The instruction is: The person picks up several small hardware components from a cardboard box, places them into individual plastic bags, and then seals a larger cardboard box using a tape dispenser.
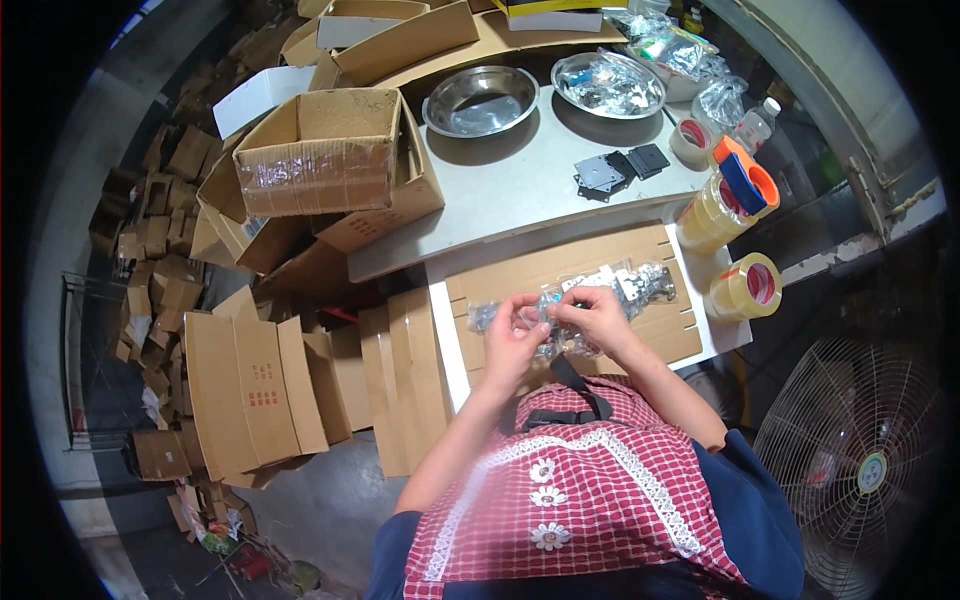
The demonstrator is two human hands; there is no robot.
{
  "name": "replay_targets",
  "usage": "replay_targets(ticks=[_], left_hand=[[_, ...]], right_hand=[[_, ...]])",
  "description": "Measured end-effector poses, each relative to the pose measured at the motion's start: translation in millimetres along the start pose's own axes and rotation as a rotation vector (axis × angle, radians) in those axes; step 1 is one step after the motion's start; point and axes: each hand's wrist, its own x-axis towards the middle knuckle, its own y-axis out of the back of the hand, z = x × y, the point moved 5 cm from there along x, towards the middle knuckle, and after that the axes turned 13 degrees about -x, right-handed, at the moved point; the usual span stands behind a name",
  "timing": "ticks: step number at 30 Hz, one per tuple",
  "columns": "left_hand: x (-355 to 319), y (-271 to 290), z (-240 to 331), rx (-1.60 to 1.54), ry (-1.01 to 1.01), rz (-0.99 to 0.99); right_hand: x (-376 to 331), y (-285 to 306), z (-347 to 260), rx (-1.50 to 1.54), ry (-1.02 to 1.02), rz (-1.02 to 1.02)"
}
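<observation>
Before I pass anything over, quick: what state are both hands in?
Left hand: fingers curled at the clear plastic; whether gripping cannot be told.
Right hand: closed, apparently pinching the same plastic.

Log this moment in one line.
left hand: holding clear plastic; right hand: holding same plastic; under: cardboard sheet; near: shiny parts; beyond: two metal bowls

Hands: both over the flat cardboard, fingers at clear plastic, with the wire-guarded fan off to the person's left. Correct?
One slip: the fan is off to the person's right, as the head view shows. The rest holds: the left hand and right hand are over the flat cardboard, fingers at clear plastic.
</observation>
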Motion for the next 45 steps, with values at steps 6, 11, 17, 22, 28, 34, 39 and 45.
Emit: replay_targets(ticks=[6,11,17,22,28,34,39,45], left_hand=[[2,6,2,-0.104,0.007,0.125],[1,2,4,-0.033,-0.007,0.096],[2,2,4,-0.039,-0.043,0.064],[1,5,-1,-0.115,-0.045,0.082],[0,10,14,-0.232,0.075,0.106],[0,8,28,-0.130,-0.096,0.102],[-6,6,29,0.058,-0.188,0.089],[-13,-10,45,0.511,-0.423,-0.004]], right_hand=[[-7,-12,-17,-0.286,0.374,0.194],[-10,-10,-29,-0.268,0.195,0.148],[-17,-8,-45,-0.525,0.574,0.267],[-25,-16,-57,-0.889,0.858,0.238],[-24,-15,-55,-0.836,0.880,0.215],[-20,-11,-49,-0.484,0.733,0.193],[-18,-5,-49,-0.456,0.604,0.230],[-19,-10,-44,-0.351,0.478,0.147]])
